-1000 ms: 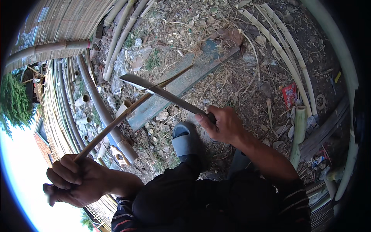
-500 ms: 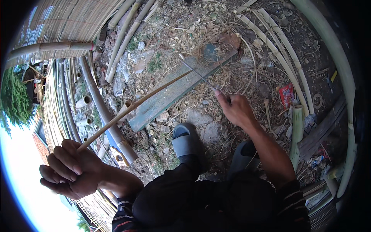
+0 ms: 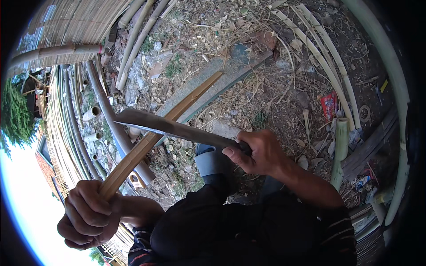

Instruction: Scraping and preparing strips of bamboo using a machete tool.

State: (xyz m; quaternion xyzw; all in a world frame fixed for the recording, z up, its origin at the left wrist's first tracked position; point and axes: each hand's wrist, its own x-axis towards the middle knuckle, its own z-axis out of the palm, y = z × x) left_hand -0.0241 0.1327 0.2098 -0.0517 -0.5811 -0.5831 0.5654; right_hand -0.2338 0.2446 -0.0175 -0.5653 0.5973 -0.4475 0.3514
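Observation:
A split bamboo strip (image 3: 194, 96) slants from lower left up to the middle, its pale brown face turned up. My left hand (image 3: 90, 214) is closed round its near end. The strip's far end lies over a worn green board (image 3: 239, 73) on the ground. In my right hand (image 3: 262, 154) is a machete (image 3: 177, 128), gripped by the handle, its broad dark blade pointing left. The blade crosses over the strip about midway along; whether it touches the strip I cannot tell.
Bamboo poles (image 3: 116, 117) lie at the left, beside a saw with a yellowish handle (image 3: 136, 179). Long split strips (image 3: 326, 57) curve along the right, near a cut bamboo stump (image 3: 340, 146) and a red wrapper (image 3: 329, 105). Shavings litter the ground. My grey sandal (image 3: 213, 162) is below the board.
The strip has turned from its narrow edge to its broad face. My right hand has come nearer, and the machete's blade has swung left across the strip. My left hand has dropped slightly.

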